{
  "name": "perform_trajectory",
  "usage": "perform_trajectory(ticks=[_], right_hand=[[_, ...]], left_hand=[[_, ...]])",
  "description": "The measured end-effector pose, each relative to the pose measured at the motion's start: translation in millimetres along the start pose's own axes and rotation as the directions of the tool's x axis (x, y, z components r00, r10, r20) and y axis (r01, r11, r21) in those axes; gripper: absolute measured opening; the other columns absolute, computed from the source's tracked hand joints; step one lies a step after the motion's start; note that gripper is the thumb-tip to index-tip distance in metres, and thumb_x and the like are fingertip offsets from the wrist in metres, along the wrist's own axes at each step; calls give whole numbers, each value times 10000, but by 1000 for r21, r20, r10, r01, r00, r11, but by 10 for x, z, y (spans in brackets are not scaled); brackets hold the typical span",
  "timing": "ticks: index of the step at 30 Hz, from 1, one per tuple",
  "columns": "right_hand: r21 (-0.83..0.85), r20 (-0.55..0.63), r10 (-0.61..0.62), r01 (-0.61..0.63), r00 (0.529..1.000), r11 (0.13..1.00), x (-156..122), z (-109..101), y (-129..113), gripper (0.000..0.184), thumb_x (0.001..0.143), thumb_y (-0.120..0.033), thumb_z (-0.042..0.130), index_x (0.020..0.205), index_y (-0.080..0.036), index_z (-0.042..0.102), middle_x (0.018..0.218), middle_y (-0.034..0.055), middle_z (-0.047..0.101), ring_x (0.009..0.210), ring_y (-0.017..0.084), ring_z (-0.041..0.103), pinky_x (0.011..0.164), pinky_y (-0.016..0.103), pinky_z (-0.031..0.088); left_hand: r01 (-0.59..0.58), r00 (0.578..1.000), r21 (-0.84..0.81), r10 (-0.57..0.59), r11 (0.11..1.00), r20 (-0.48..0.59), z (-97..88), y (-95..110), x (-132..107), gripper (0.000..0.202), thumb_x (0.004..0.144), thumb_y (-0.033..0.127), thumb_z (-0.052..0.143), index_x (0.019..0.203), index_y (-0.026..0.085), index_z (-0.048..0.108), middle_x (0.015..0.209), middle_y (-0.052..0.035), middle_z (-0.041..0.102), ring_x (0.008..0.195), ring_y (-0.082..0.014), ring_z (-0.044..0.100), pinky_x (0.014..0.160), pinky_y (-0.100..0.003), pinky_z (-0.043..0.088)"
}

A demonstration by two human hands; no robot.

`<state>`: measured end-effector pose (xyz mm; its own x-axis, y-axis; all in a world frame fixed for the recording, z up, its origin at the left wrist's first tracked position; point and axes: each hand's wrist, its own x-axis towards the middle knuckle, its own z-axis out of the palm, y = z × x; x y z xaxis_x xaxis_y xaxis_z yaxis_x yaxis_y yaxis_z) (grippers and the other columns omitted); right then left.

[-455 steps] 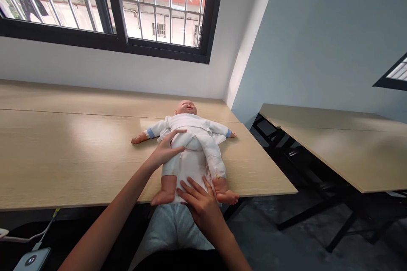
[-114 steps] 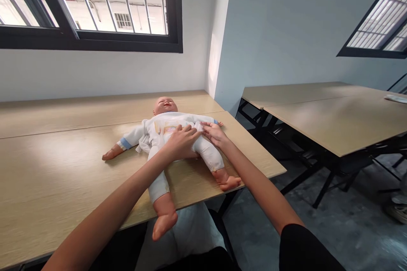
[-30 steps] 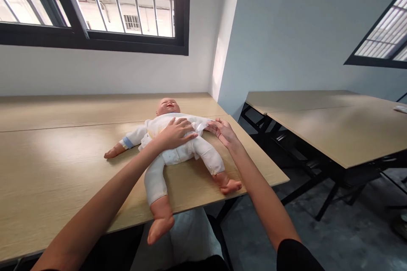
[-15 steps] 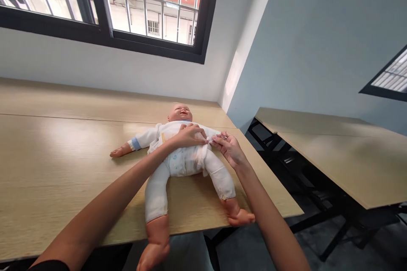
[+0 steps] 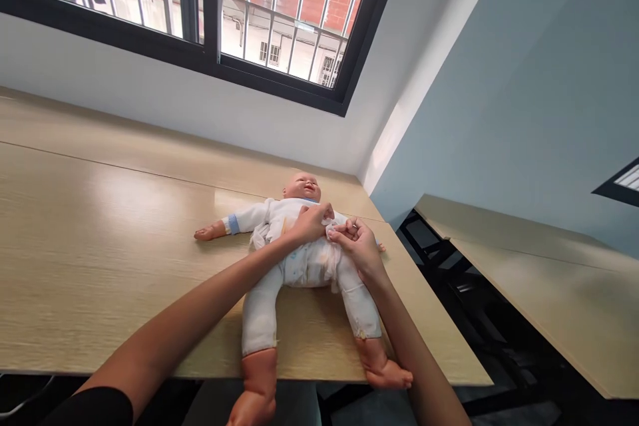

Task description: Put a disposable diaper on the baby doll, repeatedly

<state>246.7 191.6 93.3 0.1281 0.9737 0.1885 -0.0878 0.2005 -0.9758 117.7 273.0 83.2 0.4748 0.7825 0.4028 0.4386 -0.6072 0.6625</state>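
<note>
lying on its back on the near table [image 5: 150, 286], the doll [image 5: 292, 219] has its head toward the white wall [image 5: 224, 130] and its feet at the near edge, one foot [image 5: 254, 403] hanging past it and cut off by the frame. the right hand [image 5: 360, 246] pinches a bit of white material [image 5: 329, 231] at the side of the doll's diaper [image 5: 309, 265]. the left hand [image 5: 314, 221] rests just beside it on the doll's middle, fingers curled; i cannot tell whether they grip anything. the left forearm crosses the table and covers part of the doll's hip, and both hands block the view of one doll arm, leaving only its tip visible. a second table [image 5: 524, 259] stands apart to the right, by the blue wall [image 5: 519, 120]. counted: one doll, one diaper, two hands, two tables, and two dark-framed windows, one large and barred [image 5: 212, 13], one small [image 5: 616, 190] and partly cut off.
</note>
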Motion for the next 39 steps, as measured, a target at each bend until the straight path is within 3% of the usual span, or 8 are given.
perform_trajectory(ticks=[7,13,19,24,27,31,35,39], right_hand=[[-250,104,-98,121,990,961,-13,108,75,384,658,-336,800,796,-246,453,768,13,700,747,195,678,734,329,545],[-556,211,-191,278,959,783,-139,201,53,186,782,-269,675,930,-263,561,796,28,697,777,257,676,770,386,495],[-382,202,-114,186,973,905,-132,57,-13,191,904,-372,456,940,-245,594,876,37,748,862,226,665,817,353,460],[-194,-40,-164,153,986,969,14,-138,-51,219,827,-403,513,882,-220,620,808,34,751,764,189,612,716,302,434],[-93,-109,-117,107,987,990,61,-164,-42,252,777,-461,578,840,-219,616,739,27,733,737,187,629,697,294,445],[-95,-53,-64,58,997,994,51,-94,12,297,717,-481,659,844,-216,613,686,23,714,700,184,639,707,297,462],[-111,-30,-71,67,997,992,34,-52,70,326,717,-504,682,852,-218,604,688,23,705,690,182,643,696,300,470],[-107,-81,-76,67,994,992,70,-86,114,344,703,-517,709,838,-219,600,687,16,693,649,173,628,672,300,481]], left_hand=[[-1,995,-185,-17,983,-98,24,-91,50,71,674,120,583,712,175,559,759,-12,660,773,-174,610,730,-278,478],[-29,993,-296,-6,955,-118,-49,-60,-5,61,713,136,550,744,168,592,764,-20,672,756,-166,610,704,-273,492],[-117,990,-268,91,956,-108,-299,-24,-76,146,830,304,581,774,170,597,830,-52,676,788,-180,599,743,-314,494],[-349,924,-20,348,937,156,-647,39,-113,111,789,298,698,767,190,683,873,-36,698,890,-199,600,865,-345,459],[-341,909,72,309,937,279,-751,135,-172,80,790,281,718,801,203,724,886,-29,722,887,-200,615,814,-314,463],[-297,893,116,233,948,386,-682,207,-257,75,792,195,685,788,217,756,834,-4,724,821,-179,635,739,-261,456],[-323,896,200,231,925,380,-564,147,-272,83,780,201,683,793,237,756,872,0,704,878,-198,628,812,-279,449],[-326,907,298,208,897,366,-502,43,-312,113,820,273,662,885,226,741,1063,-42,661,1024,-247,593,929,-363,425]])
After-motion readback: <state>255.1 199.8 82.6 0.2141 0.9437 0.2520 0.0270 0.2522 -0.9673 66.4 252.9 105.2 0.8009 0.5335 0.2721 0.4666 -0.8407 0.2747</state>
